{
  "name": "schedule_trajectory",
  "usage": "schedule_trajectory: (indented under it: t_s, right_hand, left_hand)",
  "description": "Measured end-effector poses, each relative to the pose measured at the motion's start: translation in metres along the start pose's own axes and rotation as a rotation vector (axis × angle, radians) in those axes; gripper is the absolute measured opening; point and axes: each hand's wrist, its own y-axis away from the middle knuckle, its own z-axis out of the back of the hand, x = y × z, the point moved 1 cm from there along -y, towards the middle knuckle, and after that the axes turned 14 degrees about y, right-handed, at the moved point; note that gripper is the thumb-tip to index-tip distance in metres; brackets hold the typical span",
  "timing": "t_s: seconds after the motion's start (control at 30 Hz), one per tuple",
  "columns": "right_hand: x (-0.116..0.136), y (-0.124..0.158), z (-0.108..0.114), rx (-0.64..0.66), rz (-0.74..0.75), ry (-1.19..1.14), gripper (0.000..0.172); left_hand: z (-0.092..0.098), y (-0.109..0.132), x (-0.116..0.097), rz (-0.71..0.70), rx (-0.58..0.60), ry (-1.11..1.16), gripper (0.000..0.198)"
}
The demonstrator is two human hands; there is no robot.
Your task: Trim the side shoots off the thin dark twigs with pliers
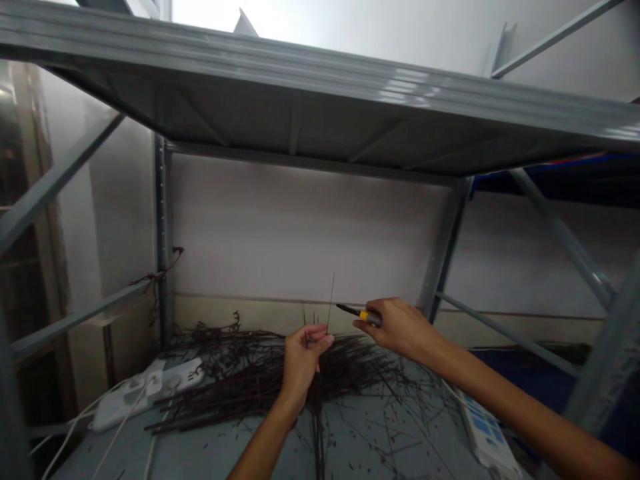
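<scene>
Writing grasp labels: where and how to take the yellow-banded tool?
Probably grip the tool by its handle, behind the yellow band, from the right, as the right hand holds it: its slim dark tip points left, toward the thin upright wire.

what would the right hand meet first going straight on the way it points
Most likely the thin dark wire standing up from the left hand: the black-nosed tool with a yellow band in the right hand points that way, so its tip should touch first, though depth is unclear.
</scene>
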Motion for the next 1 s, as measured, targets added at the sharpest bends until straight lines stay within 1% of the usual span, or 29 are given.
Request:
schedule_trajectory:
  t_s: [0.1, 0.2, 0.33, 0.47, 0.7, 0.9, 1.0]
  right_hand:
    - [0.008, 0.012, -0.008, 0.03, 0.018, 0.055, 0.032]
    - [0.013, 0.016, -0.011, 0.024, 0.061, 0.084, 0.027]
    - [0.016, 0.016, -0.012, 0.011, 0.113, 0.108, 0.024]
    - [0.02, 0.014, -0.011, 0.017, 0.134, 0.131, 0.023]
    - [0.021, 0.014, -0.01, 0.011, 0.131, 0.151, 0.023]
    - [0.026, 0.014, -0.009, 0.028, 0.136, 0.144, 0.02]
    - [0.026, 0.013, -0.008, 0.028, 0.137, 0.146, 0.021]
  left_hand:
    - [-0.001, 0.001, 0.001, 0.005, -0.006, 0.009, 0.039]
    - [-0.002, 0.001, 0.0, 0.004, 0.009, 0.015, 0.04]
    - [-0.005, 0.0, -0.001, 0.004, 0.015, 0.019, 0.04]
    - [-0.006, 0.002, -0.003, 0.006, 0.017, 0.026, 0.04]
    - [-0.003, 0.003, -0.004, 0.001, -0.009, 0.04, 0.045]
    - [-0.003, 0.003, -0.005, 0.004, -0.01, 0.049, 0.047]
    - [-0.002, 0.003, -0.006, 0.003, -0.017, 0.051, 0.048]
